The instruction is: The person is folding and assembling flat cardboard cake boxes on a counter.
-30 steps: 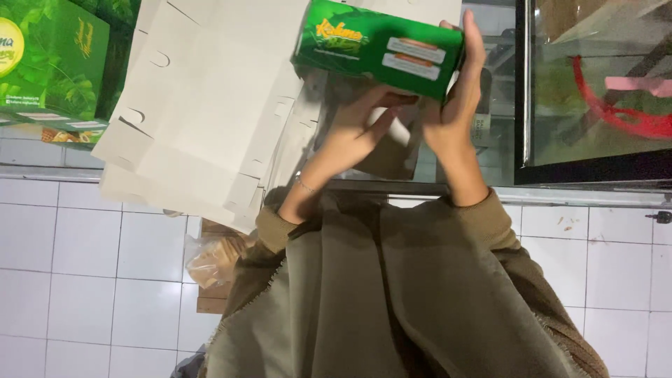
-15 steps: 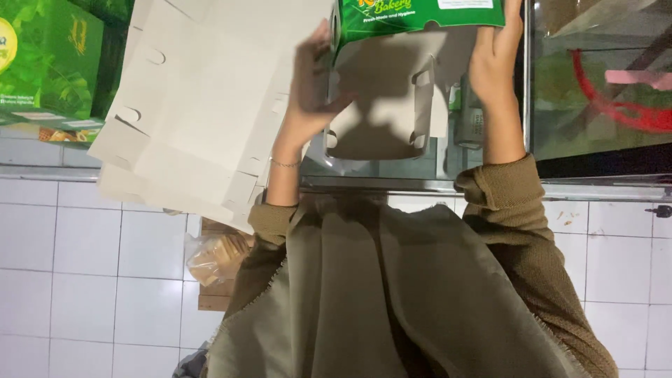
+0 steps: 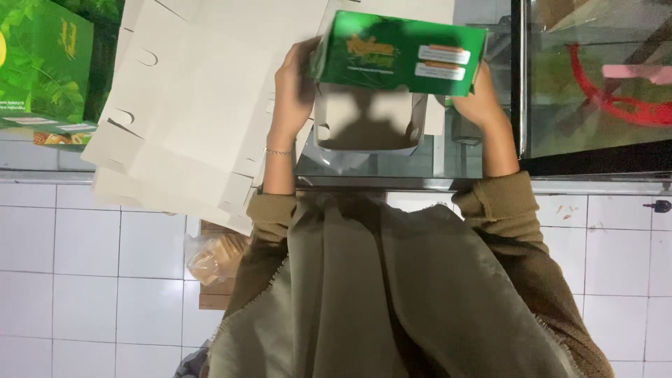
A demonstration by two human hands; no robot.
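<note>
Now both hands grip one green carton box (image 3: 399,52) above the bench (image 3: 420,164). The left hand (image 3: 294,87) closes on its left end and the right hand (image 3: 476,101) closes on its right end. The pale inside of the box faces the person. Just beside it, on the left, a stack of flat white carton sheets (image 3: 203,112) lies on the bench. Further left stands another green box (image 3: 42,66).

A green carton (image 3: 399,52), its open white inside facing down, is held by L hand (image 3: 294,87) and R hand (image 3: 479,101), one at each end, above the desk (image 3: 420,164). Flat white carton blanks (image 3: 196,112) are stacked at L, beside another green box (image 3: 42,70).
</note>
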